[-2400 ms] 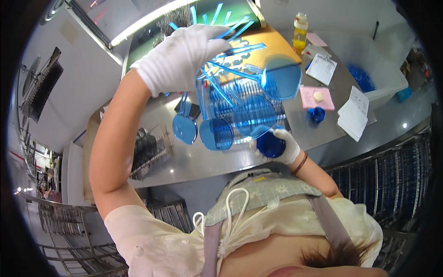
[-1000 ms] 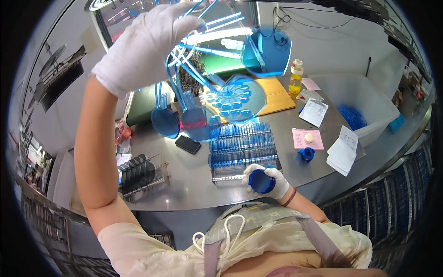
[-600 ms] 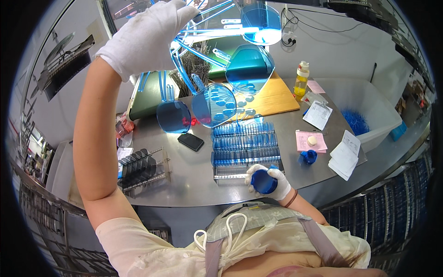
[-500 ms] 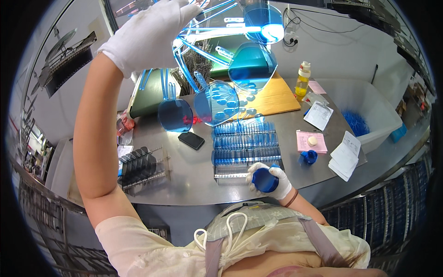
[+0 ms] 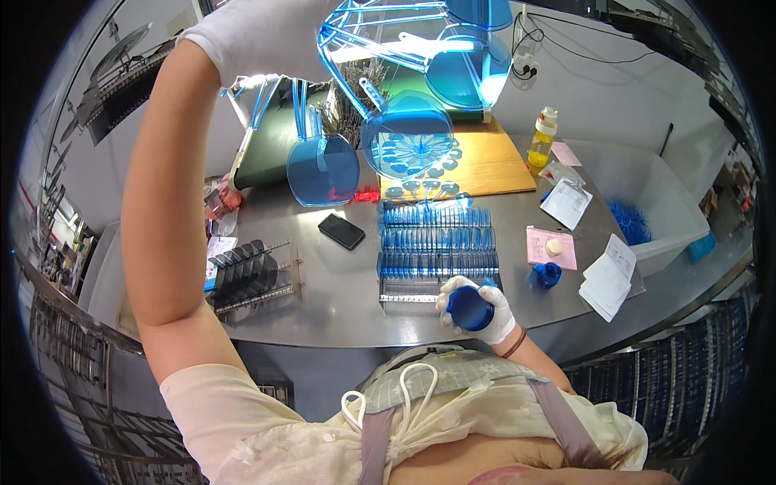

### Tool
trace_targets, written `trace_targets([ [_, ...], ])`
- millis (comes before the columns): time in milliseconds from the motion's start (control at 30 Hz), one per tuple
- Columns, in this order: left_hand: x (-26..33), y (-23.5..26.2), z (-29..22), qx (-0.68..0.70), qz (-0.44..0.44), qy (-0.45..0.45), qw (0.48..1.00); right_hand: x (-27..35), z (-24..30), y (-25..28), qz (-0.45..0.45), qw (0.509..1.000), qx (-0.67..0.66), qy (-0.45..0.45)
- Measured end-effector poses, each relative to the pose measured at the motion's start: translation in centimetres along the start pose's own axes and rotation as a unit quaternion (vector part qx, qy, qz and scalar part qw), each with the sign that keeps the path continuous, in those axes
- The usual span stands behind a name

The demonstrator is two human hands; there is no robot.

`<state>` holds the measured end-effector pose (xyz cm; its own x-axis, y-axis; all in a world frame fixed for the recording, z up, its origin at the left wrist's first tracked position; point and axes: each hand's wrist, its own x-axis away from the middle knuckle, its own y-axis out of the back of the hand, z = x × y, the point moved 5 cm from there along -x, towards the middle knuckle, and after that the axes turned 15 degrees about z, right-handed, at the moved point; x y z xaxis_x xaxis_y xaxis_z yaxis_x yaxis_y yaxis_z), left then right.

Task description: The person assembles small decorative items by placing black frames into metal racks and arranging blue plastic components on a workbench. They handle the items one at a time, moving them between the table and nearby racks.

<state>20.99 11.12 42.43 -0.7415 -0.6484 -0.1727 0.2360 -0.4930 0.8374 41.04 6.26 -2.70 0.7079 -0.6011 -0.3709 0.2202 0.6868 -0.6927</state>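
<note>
Raised at the top left, my white-gloved left hand [image 5: 263, 36] is at the stems of a clear blue moulded plastic sprue with round lenses [image 5: 406, 141]; its fingertips are hidden. The tinted discs hang on thin stems over the table, bright with reflected light. Down at the front edge, my gloved right hand [image 5: 503, 322] is closed round a stack of dark blue round lenses [image 5: 469, 309]. Just beyond it stands a wire lens rack [image 5: 412, 298] whose far rows are filled with upright blue lenses and whose nearest row is bare.
A smaller rack of dark lenses [image 5: 246, 275] stands at left, near a black phone [image 5: 342, 232]. Behind lies a wooden board [image 5: 497, 166] beside a green conveyor belt [image 5: 267, 153]. Rightward are a yellow bottle [image 5: 542, 139], papers [image 5: 608, 279], a blue cup-like piece [image 5: 547, 276] and a white tub [image 5: 675, 202].
My left hand and the lens sprue have moved up, the discs also to the right. My right hand keeps its hold on the lens stack; the whole view has shifted slightly.
</note>
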Motion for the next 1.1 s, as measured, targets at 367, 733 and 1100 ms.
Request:
trace_targets([
  [367, -0.3, 0.7, 0.5, 0.03, 0.043, 0.046, 0.998, -0.1, 0.6, -0.3, -0.002, 1.0, 0.0, 0.0],
  [733, -1.6, -0.8, 1.3, 0.097, 0.069, 0.079, 0.99, -1.4, 8.1, -9.5, -0.009, 0.633, 0.76, 0.147],
  [1100, 0.3, -19.4, -8.8, 0.868, 0.308, -0.24, 0.306, 5.5, 35.3, -11.7, -0.54, -0.077, 0.837, 0.044],
])
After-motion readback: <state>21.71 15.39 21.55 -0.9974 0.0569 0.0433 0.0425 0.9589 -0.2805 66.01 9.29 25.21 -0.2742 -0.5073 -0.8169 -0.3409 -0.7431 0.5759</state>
